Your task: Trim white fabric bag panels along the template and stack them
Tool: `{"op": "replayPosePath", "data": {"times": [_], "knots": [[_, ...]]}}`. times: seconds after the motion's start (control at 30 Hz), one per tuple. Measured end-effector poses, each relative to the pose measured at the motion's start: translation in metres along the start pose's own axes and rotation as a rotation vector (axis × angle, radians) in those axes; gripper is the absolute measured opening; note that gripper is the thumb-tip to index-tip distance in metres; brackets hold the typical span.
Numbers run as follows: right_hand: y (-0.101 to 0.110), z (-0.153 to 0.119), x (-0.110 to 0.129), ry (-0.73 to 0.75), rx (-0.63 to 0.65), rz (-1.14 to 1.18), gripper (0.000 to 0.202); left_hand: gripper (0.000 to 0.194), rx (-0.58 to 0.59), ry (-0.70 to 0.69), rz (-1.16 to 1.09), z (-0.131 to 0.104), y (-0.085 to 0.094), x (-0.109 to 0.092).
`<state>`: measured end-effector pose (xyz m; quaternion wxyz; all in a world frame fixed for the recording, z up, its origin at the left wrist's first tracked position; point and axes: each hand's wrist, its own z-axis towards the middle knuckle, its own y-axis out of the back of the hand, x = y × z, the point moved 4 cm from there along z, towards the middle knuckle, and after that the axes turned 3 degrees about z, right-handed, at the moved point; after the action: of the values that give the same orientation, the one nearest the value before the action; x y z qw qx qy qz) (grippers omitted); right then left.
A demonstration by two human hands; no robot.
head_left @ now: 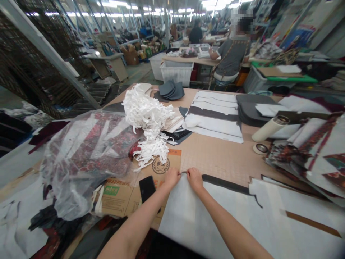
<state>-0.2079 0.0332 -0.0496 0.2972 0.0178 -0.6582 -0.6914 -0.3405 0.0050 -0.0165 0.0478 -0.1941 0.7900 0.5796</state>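
A large white sheet [188, 212] with a dark strip [226, 182] along its far edge lies in front of me. My left hand [172, 176] pinches the left end of that strip at the sheet's far left corner. Close beside it, my right hand [194, 178] is closed on the same strip, a short piece of which shows between the two hands. To the right, the strip's other end reaches a second white panel [272, 198], where a thin dark tail hangs loose. A black phone [147, 188] lies on a flattened cardboard box [115, 201] by my left forearm.
A heap of white ribbon scraps [148, 111] and a plastic-wrapped patterned bundle [94, 151] lie to the left. Stacked white sheets [215, 122], dark grey panels [253, 108] and a cream bottle [269, 128] stand farther back. Another person [233, 54] sits at a table beyond.
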Motion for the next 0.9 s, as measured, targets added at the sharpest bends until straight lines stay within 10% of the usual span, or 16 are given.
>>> {"op": "replayPosePath", "data": {"times": [0.23,0.9], "knots": [[-0.001,-0.012,0.011,0.348,-0.002,-0.009,0.022,0.015,-0.043,0.053,-0.035,-0.011,-0.008,0.007],[0.008,-0.016,0.011,0.466,0.146,-0.049,0.043,0.027,-0.252,-0.327,0.319,-0.035,-0.028,0.0]]}}
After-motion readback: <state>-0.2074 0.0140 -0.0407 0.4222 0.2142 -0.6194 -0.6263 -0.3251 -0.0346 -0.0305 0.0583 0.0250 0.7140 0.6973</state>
